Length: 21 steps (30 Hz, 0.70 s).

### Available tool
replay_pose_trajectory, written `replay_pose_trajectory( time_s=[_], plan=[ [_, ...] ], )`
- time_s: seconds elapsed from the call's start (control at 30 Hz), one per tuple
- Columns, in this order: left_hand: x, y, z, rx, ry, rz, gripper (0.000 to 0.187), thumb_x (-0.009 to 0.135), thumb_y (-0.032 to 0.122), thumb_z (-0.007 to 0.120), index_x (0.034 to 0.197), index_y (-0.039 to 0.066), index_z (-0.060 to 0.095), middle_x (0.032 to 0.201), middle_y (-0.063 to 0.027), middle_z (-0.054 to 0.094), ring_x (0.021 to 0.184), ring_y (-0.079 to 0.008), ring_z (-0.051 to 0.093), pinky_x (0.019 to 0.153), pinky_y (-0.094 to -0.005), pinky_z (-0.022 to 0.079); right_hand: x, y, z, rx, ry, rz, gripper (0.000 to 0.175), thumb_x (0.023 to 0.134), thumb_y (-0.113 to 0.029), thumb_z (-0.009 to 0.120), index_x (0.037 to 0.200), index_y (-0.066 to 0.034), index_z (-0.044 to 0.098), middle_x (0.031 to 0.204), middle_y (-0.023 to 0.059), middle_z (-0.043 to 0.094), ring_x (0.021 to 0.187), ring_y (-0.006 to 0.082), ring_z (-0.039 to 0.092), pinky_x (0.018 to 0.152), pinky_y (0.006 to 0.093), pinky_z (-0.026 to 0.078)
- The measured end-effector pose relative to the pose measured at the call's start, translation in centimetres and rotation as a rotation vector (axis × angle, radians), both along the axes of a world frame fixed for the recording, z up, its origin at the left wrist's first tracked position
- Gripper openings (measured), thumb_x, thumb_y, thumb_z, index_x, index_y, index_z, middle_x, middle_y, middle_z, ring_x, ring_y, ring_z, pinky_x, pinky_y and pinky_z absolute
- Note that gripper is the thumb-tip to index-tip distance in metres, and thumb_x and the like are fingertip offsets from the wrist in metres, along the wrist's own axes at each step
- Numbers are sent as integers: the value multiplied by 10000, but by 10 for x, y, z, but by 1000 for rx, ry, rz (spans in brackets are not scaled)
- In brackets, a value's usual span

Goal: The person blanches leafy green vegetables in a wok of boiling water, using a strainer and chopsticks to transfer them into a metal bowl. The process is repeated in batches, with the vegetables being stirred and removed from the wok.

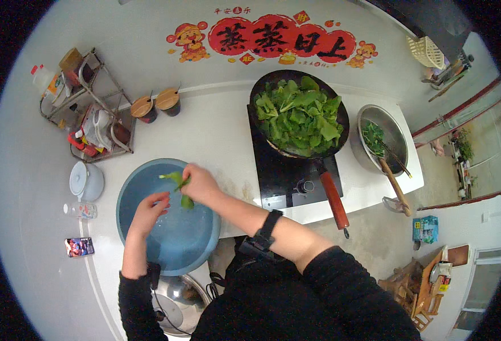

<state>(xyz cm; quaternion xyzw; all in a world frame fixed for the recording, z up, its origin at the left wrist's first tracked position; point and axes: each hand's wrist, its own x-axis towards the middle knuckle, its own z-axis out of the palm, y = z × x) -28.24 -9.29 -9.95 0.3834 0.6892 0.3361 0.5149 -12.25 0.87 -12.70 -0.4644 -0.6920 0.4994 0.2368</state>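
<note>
My right hand (200,184) grips a few green vegetable leaves (173,178) above a large blue plastic basin (171,245). My left hand (150,211) hovers over the basin's left part, fingers apart, with nothing visible in it. Water seems to lie in the basin's bottom. To the right, a black wok (261,79) heaped with leafy greens (299,115) rests on a black induction cooker (276,183). Its red-brown wooden handle (334,200) points towards me.
A steel pot (397,128) with greens, chopsticks (397,160) and a wooden-handled tool (393,185) stands right of the wok. A glass lid (184,294) lies below the basin. On the left are a phone (79,247), a jar (80,210), a lidded pot (87,181) and a condiment rack (101,96).
</note>
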Motion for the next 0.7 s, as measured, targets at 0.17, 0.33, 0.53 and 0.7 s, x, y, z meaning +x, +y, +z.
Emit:
replay_pose_trajectory(
  time_s=[0.17,0.33,0.53,0.7],
  plan=[
    [20,-52,12,109,116,231,274,831,90,543,1093,10,557,1033,-77,574,865,-152,565,748,-254,457,86,89,65,237,110,-392,315,579,-112,723,809,-56,516,769,80,559,688,197,541,629,315,451],
    [20,-111,-11,102,428,376,301,791,68,581,1089,33,555,1046,-75,550,885,-163,543,762,-263,441,170,144,110,479,-522,-739,579,626,-365,728,1071,-40,549,1123,201,497,1010,344,500,865,391,417],
    [11,-165,-72,91,1008,735,591,734,155,637,1248,6,385,1219,-228,364,1115,-358,391,950,-407,325,101,80,53,468,-166,-280,501,690,-253,712,1110,-39,542,1087,223,530,989,309,529,887,383,409],
    [0,-189,-123,-130,847,842,748,680,237,686,1261,-76,333,1204,-311,378,1147,-410,350,977,-439,288,49,2,-32,16,-526,129,715,659,-448,691,1117,60,482,1055,255,559,969,352,563,820,391,451]
  ],
)
